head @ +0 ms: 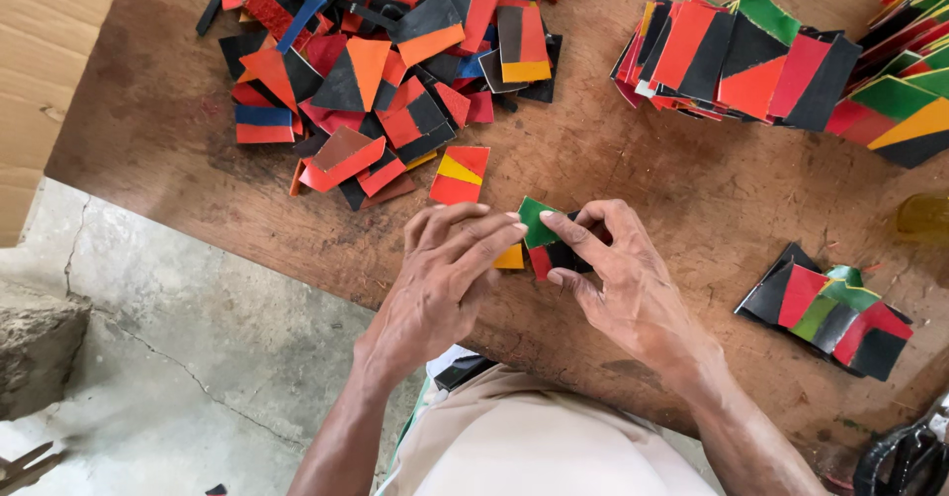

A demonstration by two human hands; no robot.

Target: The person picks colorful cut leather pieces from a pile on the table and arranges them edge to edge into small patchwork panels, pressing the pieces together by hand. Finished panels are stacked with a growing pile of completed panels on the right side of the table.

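Observation:
My left hand (447, 273) and my right hand (618, 273) meet near the front edge of a brown wooden table (692, 189). Together they pinch a small patchwork piece (540, 242) of green, red, black and orange panels; fingers of both hands rest on it. Just beyond the left fingers lies a single red and yellow piece (459, 176). Further back spreads a loose heap of several red, orange, black and blue pieces (386, 61).
A fanned stack of joined pieces (736, 56) sits at the back right, more stacks (905, 81) at the right edge, and a small pile (825, 308) near my right wrist. A yellowish object (924, 217) lies at right. Concrete floor (178, 358) below left.

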